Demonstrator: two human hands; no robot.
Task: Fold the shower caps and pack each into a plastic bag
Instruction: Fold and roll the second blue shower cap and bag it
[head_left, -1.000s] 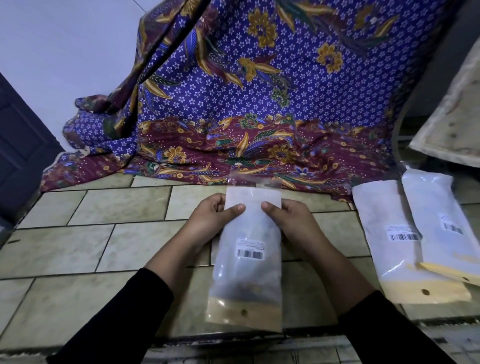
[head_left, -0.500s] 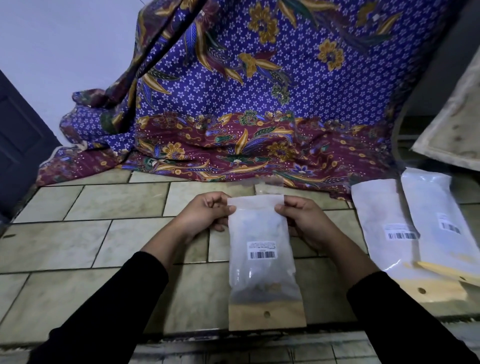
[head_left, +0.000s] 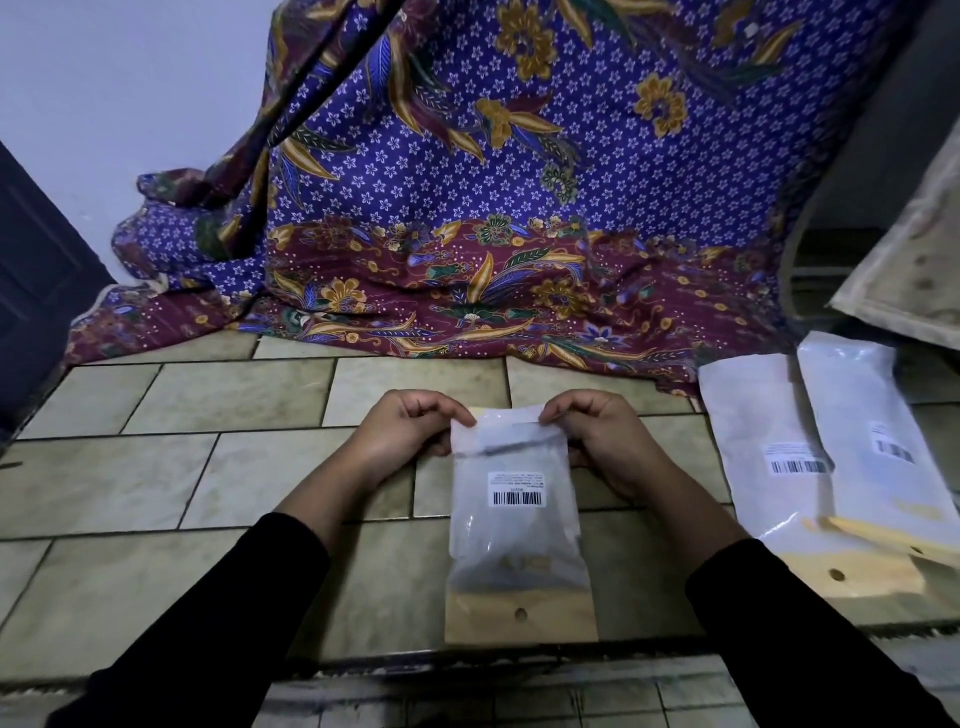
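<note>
Tiled floor (head_left: 156, 467) underfoot, patterned cloth (head_left: 519, 208) draped behind. Centre stage, the bag (head_left: 514, 525) lies flat on the tiles, barcode up and tan header toward the person. There's something grey inside, the cap I'd guess, but it's too hazy to swear. Left hand (head_left: 410, 431) pinches the top left corner and right hand (head_left: 597, 436) the top right, thumbs and forefingers clamped on the flap. Looks like sealing time: next, press that flap down square across the mouth, no wrinkles. Two packed bags (head_left: 753, 467) lie well apart on the right, overlapping each other, with a board (head_left: 909, 275) leaning beyond. Nothing I can see blocks the hands.
</note>
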